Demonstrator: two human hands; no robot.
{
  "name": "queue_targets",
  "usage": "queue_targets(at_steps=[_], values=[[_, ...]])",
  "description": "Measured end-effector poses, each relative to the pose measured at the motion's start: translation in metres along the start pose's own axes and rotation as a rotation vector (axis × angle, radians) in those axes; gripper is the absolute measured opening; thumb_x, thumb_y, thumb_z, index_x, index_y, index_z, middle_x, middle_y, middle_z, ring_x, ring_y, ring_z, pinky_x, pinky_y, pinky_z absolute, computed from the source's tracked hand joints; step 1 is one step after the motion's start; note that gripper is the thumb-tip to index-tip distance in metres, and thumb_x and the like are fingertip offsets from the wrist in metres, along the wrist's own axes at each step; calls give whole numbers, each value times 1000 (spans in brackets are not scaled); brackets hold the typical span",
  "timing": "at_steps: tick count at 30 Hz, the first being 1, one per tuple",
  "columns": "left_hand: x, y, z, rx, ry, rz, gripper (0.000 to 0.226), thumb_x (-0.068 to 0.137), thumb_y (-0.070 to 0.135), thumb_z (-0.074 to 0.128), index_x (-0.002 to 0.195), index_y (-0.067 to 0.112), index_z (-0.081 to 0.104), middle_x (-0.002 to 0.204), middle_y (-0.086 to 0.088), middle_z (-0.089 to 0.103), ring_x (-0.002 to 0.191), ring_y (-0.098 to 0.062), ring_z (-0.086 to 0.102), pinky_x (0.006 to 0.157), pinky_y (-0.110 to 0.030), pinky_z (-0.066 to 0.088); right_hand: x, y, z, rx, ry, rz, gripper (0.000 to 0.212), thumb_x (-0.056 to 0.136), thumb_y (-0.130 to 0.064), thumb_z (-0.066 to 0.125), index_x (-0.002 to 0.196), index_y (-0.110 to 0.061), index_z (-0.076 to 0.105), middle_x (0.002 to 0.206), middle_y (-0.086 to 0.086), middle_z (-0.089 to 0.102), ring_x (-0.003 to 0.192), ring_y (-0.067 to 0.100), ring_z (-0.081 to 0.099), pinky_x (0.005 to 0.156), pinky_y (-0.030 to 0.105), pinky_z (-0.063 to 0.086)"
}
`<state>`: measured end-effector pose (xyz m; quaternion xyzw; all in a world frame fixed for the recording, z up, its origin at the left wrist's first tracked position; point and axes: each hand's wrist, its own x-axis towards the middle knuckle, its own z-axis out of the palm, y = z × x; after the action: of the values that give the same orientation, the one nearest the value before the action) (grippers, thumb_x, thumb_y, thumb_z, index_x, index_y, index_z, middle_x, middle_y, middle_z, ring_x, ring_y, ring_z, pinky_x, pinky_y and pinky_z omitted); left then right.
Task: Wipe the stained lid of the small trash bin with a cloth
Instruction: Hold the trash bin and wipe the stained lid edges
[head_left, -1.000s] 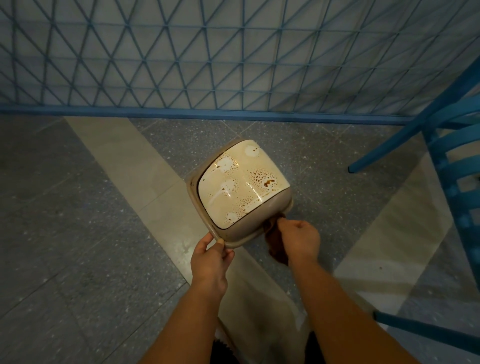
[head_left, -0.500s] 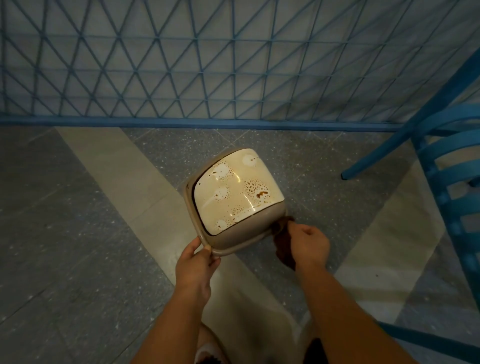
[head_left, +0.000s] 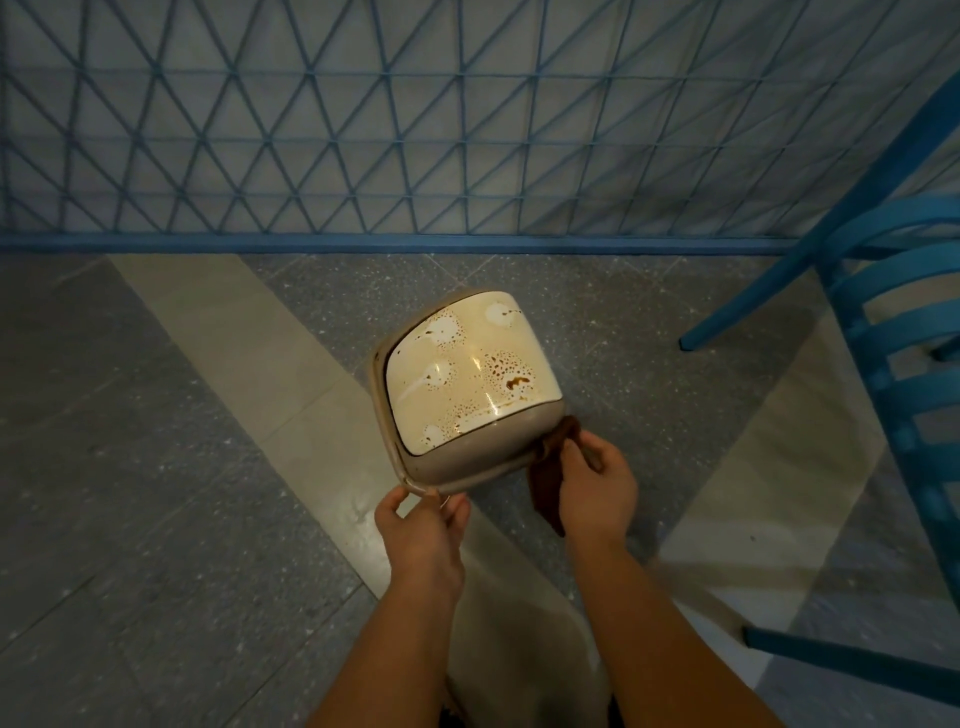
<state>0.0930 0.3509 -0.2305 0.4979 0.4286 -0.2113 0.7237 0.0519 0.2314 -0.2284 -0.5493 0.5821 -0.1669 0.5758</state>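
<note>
The small beige trash bin (head_left: 457, 467) stands on the floor, its cream lid (head_left: 467, 379) spotted with brown stains and pale wet patches. My left hand (head_left: 421, 525) pinches the bin's near left rim corner. A dark brown cloth (head_left: 548, 475) hangs from my right hand (head_left: 597, 483), which presses it against the bin's near right corner, just below the lid's edge. Part of the cloth is hidden behind my fingers.
A blue chair (head_left: 893, 364) stands close on the right, one leg angling toward the bin. A blue lattice fence (head_left: 467, 156) with a low rail runs behind the bin. The floor is grey speckled tile (head_left: 156, 467) crossed by pale stripes.
Both hands keep their grip at the bin's near corners. The right hand with the cloth has shifted slightly along the near right corner; the view has drifted a little.
</note>
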Motion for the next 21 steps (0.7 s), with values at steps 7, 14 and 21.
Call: queue_targets(at_steps=[7,14,21], values=[[0,-10,1,80,-27,34,36,89,-2,57,115,17,43,91,-19,63,78,-26,61,64,-33,52,-51,38,31,-273,-154,-175,10,87,-26,63,93,-33,67,94,-13,65,85,4,61,78,28,52],[2,-7,2,40,-43,7,30,94,-1,51,114,17,39,102,-19,61,88,-24,65,92,-36,51,1,18,-6,-580,-45,-350,27,92,-28,56,117,-35,64,107,1,59,79,11,51,72,25,40],[2,-10,0,75,-23,38,32,90,1,58,112,18,42,91,-15,62,79,-21,61,65,-28,50,-43,39,12,-672,-347,-522,24,90,-33,60,112,-37,66,107,-12,59,90,8,61,77,19,46]])
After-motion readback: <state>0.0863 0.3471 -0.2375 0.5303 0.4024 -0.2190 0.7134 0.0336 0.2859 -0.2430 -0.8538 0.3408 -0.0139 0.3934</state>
